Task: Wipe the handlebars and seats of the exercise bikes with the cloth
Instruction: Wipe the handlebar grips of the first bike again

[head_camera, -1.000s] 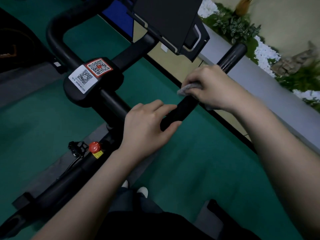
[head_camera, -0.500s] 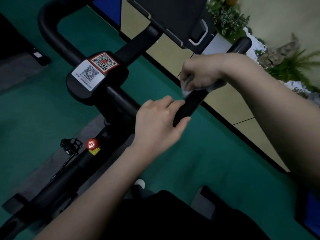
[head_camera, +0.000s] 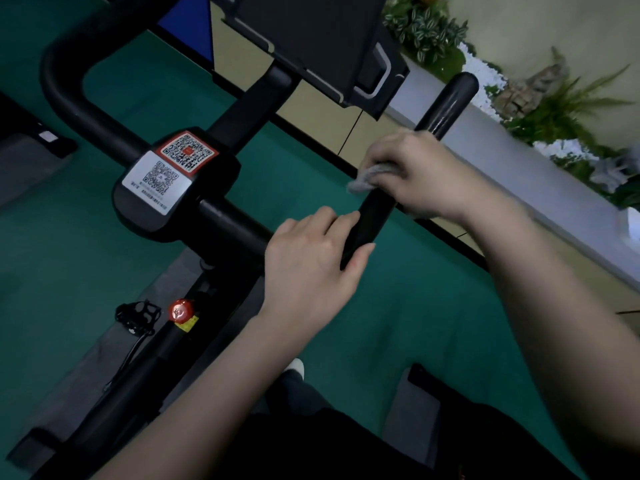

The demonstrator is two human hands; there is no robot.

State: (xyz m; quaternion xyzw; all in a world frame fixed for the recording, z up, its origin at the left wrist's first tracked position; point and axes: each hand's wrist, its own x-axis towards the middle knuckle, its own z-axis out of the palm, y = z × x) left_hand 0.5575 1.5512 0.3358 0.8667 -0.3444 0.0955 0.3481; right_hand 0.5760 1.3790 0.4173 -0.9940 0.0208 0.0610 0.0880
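Right hand [head_camera: 420,174]: fingers curled round the right-side prong of the black, round-tubed handlebar [head_camera: 446,102], about midway along it, with a crumpled grey cloth [head_camera: 363,180] clamped between palm and bar. A fold of the cloth sticks out on the thumb side, and a bit more shows under the heel of the hand. The rounded prong tip is bare beyond the knuckles.

Left hand [head_camera: 311,258]: grips the same prong lower down, at its near end by the bend. Fingers lie over the top and the thumb is wrapped underneath. It holds no cloth. The two hands are near each other but apart, with a short bare stretch of bar between them.

The black centre clamp [head_camera: 152,216] carries a white QR sticker [head_camera: 157,180] and a red-bordered QR sticker [head_camera: 187,152], touching. A dark console tray [head_camera: 311,39] is mounted on the stem above it. A round red knob [head_camera: 180,310] sits on the frame below, with a black pedal [head_camera: 138,313] just beside it.

The floor is green carpet [head_camera: 69,254]. A grey ledge with green plants [head_camera: 426,26] and white pebbles runs along the far right.
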